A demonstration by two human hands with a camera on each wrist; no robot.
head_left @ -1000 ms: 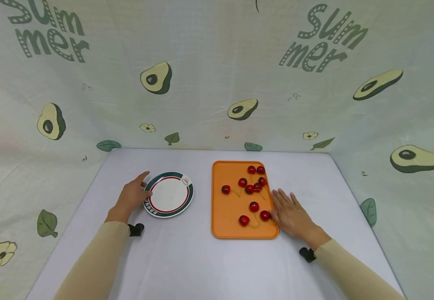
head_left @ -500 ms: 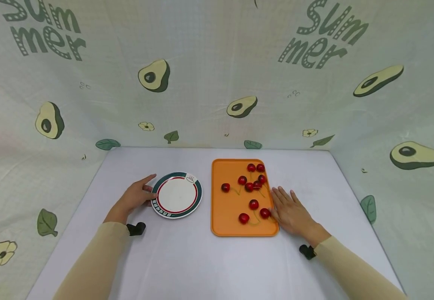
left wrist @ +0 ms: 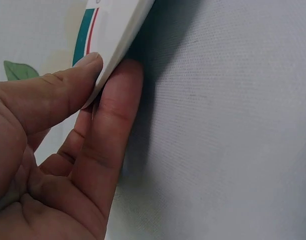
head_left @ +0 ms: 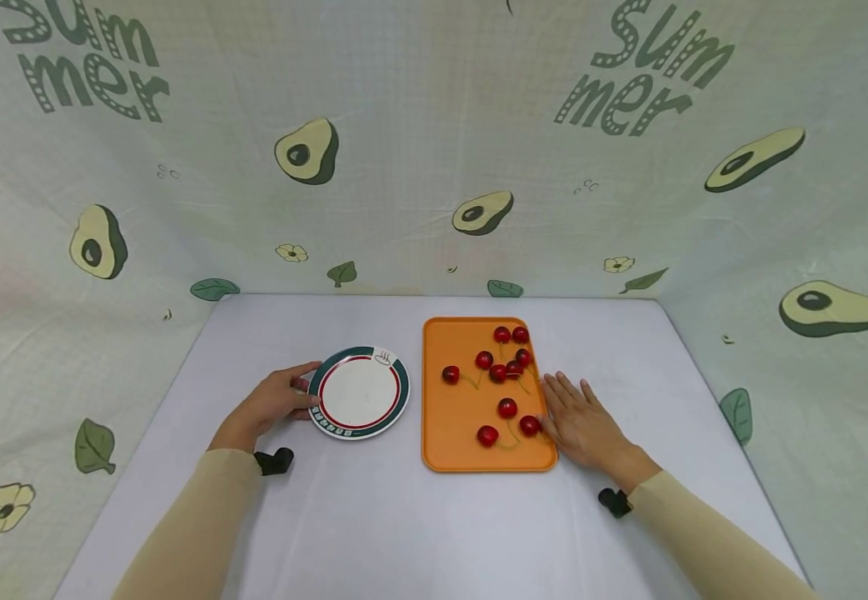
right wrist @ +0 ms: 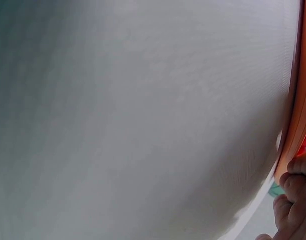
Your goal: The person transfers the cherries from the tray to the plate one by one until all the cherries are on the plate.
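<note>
A round white plate (head_left: 359, 392) with a green rim band and a thin red ring is at the left of the middle in the head view. My left hand (head_left: 272, 404) pinches its left rim, thumb on top and fingers beneath. In the left wrist view the plate (left wrist: 115, 35) slants above the cloth, with a shadow under it. To the right lies an orange tray (head_left: 452, 433) bearing several red cherries with stems, among them one cherry (head_left: 487, 436) near the front. My right hand (head_left: 587, 429), fingers straight, rests against the tray's right edge.
A white cloth (head_left: 374, 525) covers the table under the plate and tray. Behind and at both sides hangs a pale curtain (head_left: 396, 150) printed with avocados, leaves and lettering. The tray's raised orange wall (right wrist: 300, 100) shows in the right wrist view.
The left hand has moved the plate to the right, closer to the tray, and its thumb and fingers have come together on the rim. The right hand and the cherries stay put.
</note>
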